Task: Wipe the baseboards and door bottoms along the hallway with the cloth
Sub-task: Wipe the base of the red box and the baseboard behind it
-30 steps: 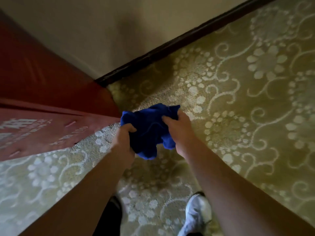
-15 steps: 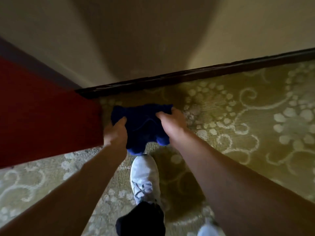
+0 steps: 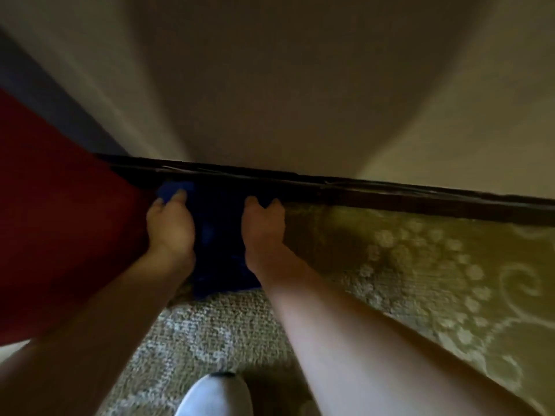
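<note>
Since half a second ago the cloth has been carried forward and down, from above the carpet to the foot of the wall, where its upper edge is now laid against the dark baseboard. The cloth is held between both hands. The left hand is curled round its left edge, with the fingertips pressed into a paler blue fold just below the baseboard. The right hand is curled round its right edge, the fingers bent over the top beside the baseboard. The lower part of the cloth is draped down onto the carpet between the forearms. A red surface is seen at the left, touching or just beside the left hand. A white shoe is seen at the bottom, on the carpet. The picture is blurred and dim around the cloth
</note>
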A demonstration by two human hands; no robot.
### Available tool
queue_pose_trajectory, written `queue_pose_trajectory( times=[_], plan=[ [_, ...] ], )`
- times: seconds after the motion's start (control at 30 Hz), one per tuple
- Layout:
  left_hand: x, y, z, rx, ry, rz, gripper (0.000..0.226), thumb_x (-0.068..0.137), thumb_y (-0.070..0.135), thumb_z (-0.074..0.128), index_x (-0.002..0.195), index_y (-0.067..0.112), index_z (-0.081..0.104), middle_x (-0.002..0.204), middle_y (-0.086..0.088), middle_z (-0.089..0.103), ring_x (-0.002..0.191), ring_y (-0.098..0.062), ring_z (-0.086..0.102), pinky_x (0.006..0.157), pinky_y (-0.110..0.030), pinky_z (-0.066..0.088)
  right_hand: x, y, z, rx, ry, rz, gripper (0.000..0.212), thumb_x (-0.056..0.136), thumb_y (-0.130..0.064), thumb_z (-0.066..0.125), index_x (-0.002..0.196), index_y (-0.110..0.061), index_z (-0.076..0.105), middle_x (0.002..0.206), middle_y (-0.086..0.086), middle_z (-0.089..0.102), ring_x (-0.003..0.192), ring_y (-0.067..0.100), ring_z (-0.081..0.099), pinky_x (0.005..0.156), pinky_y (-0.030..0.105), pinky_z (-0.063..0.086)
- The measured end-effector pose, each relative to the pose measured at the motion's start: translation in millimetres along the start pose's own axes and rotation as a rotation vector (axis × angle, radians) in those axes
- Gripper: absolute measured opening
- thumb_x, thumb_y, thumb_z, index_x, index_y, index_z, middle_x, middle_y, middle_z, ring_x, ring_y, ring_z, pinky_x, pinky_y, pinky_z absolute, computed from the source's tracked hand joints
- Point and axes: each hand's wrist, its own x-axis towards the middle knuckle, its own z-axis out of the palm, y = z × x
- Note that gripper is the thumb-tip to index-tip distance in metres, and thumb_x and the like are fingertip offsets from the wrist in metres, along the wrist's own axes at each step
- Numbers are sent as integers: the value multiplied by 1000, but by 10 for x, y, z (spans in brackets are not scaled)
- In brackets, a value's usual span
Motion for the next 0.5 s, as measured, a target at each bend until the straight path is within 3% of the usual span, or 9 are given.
queue_pose_trajectory(
  times=[0.03, 0.1, 0.17, 0.23, 0.33, 0.5],
  plan=[
    [63, -21, 36, -29, -38, -13, 44, 93, 29, 54, 135, 15, 53, 130, -10, 60, 116, -30, 59, 104, -48, 46, 76, 13, 6, 10, 29, -10, 68, 100, -29, 47, 155, -14, 10, 156, 12, 30, 137, 32, 37, 107, 36, 35],
    [179, -8, -8, -23, -40, -22, 21, 97, 30, 49, 106, 20, 65, 106, -6, 66, 98, -25, 63, 96, -41, 49, 81, 59, 92, 38, 29, -1, 68, 99, -27, 46, 155, -15, 11, 153, 12, 33, 134, 32, 41, 108, 39, 38],
    [215, 30, -115, 47, 35, 66, 23, 100, 27, 42, 86, 22, 59, 79, 0, 53, 73, -22, 56, 81, -32, 42, 29, 67, 196, 69, -38, 22, 69, 98, -24, 47, 156, -16, 10, 152, 12, 34, 133, 32, 42, 110, 44, 38],
    [174, 13, -131, 175, 186, 260, 20, 100, 28, 43, 100, 15, 58, 85, -4, 58, 83, -32, 59, 83, -32, 43, -19, -9, 255, 101, -111, 37, 70, 99, -23, 48, 156, -18, 6, 154, 12, 32, 135, 33, 39, 112, 49, 36],
    [21, 52, -44, 295, 232, 418, 45, 97, 37, 39, 138, 18, 44, 132, -9, 56, 117, -28, 56, 104, -44, 43, -86, -125, 269, 98, -199, 54, 71, 100, -21, 47, 156, -20, 4, 154, 10, 31, 138, 32, 36, 114, 49, 32],
    [226, 31, -188, 498, 342, 455, 41, 99, 26, 42, 133, 3, 50, 123, -22, 55, 111, -37, 56, 101, -46, 44, -139, -73, 407, 104, -271, 144, 70, 102, -18, 44, 156, -20, -1, 158, 10, 26, 141, 31, 32, 116, 49, 29]
  ],
)
